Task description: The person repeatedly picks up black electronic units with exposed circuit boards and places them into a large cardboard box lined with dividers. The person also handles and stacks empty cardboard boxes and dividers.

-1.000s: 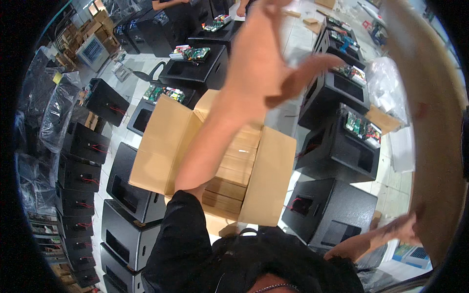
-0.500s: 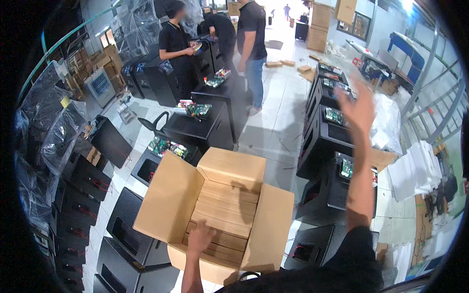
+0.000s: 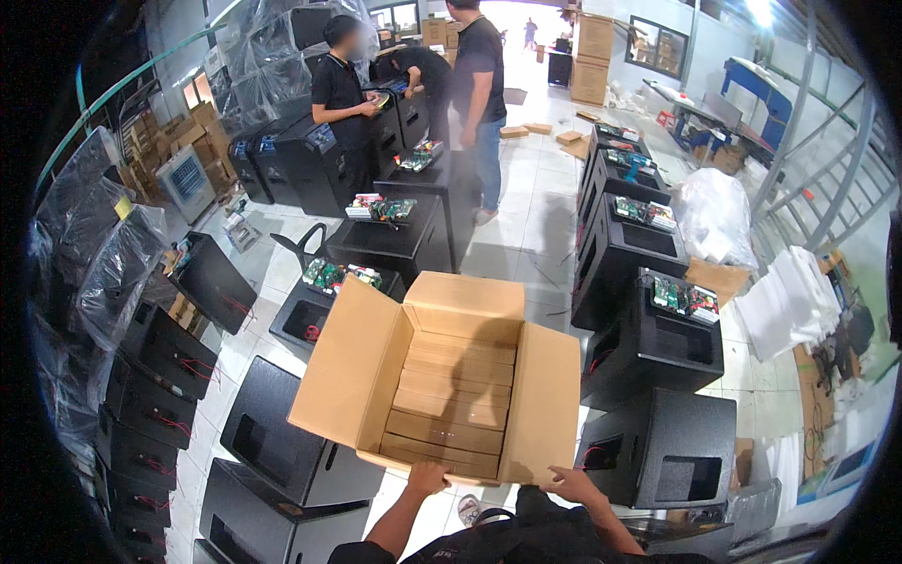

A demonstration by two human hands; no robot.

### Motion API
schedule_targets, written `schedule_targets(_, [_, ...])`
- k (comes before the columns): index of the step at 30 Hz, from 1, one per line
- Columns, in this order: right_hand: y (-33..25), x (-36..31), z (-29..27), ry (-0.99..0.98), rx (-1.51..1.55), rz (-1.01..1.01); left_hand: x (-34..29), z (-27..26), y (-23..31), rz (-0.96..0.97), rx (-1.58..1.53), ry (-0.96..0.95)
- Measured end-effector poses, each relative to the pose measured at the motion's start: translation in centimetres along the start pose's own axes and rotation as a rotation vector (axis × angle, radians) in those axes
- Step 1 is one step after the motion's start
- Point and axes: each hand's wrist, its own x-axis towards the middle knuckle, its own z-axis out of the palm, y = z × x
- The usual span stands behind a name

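Carton [image 3: 387, 381]: right in front of the person, between two rows of black cabinets [image 3: 611, 456]; plain tan cardboard, upright, top open.
Flaps: left [image 3: 340, 357], right [image 3: 542, 409] and far [image 3: 465, 293] splayed outward, smooth and matte; near one mostly out of sight.
Contents: brown strips [image 3: 449, 428] side by side across the carton, dark seams between; kind unclear. A shadow crosses their middle.
Left hand [image 3: 429, 479]: at carton's near edge, left of centre, fingers bent against the cardboard; how firm the hold, cannot tell.
Right hand [image 3: 575, 485]: partly open, fingertips by the right flap's near corner; whether it grips, cannot tell.
Cabinet tops: green circuit boards [image 3: 681, 296] on several.
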Motion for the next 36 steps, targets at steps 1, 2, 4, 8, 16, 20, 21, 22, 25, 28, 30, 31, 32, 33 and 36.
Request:
schedule_targets(1, [-0.2,-0.8,0.9,-0.009,-0.014,-0.081,0.1,0.0,0.4,0.026,-0.013,0.084])
schedule_targets(2, [-1.0,-1.2,1.7,-0.023,0.022,-0.101,-0.1,0.0,0.5,0.010,0.019,0.079])
schedule_targets(4, [-3.1,-1.3,2.1,-0.049,0.092,-0.145,0.0,0.0,0.5,-0.025,0.083,0.076])
schedule_targets(8, [-9.7,-2.3,-1.8,0.119,0.123,-0.301,0.9,1.3,0.4,0.009,0.025,0.236])
schedule_targets(16, [-28.9,-11.7,-15.2,0.154,0.620,-1.217,-0.5,2.1,-2.4,0.007,-0.107,0.156])
schedule_targets(20, [-33.3,-16.2,-12.8,-0.066,1.046,-1.639,-1.0,-0.1,-3.1,0.096,-0.039,0.056])
schedule_targets(21, [-34.7,-17.1,-11.6,-0.039,1.127,-1.769,0.1,-1.0,-2.0,0.166,-0.008,0.022])
schedule_targets(22, [-36.9,-18.9,-10.1,0.027,1.241,-1.758,0.9,-0.6,-2.4,0.146,-0.006,0.010])
schedule_targets(25, [-41.9,-21.4,-7.6,-0.105,1.399,-1.841,2.5,5.9,-11.9,0.181,-0.027,0.061])
schedule_targets(28, [-44.5,-22.6,-6.4,-0.195,1.317,-1.908,4.0,9.0,-15.0,0.443,-0.001,0.500])
schedule_targets(30, [-46.2,-23.2,-5.3,-0.192,1.211,-1.909,6.1,7.8,-11.0,0.372,0.011,0.383])
schedule_targets(31, [-46.7,-22.9,-4.7,-0.202,1.205,-1.899,4.6,7.6,-10.2,0.303,0.016,0.298])
schedule_targets(32, [-47.3,-22.4,-4.6,-0.185,1.158,-1.859,2.4,7.1,-6.6,0.344,-0.004,0.224])
schedule_targets(33, [-47.6,-22.1,-4.0,-0.201,1.108,-1.846,1.3,2.8,-4.5,0.363,0.008,0.206])
schedule_targets(36, [-48.8,-21.6,-3.7,-0.299,0.993,-1.821,-1.0,2.0,-4.8,0.321,-0.033,0.170])
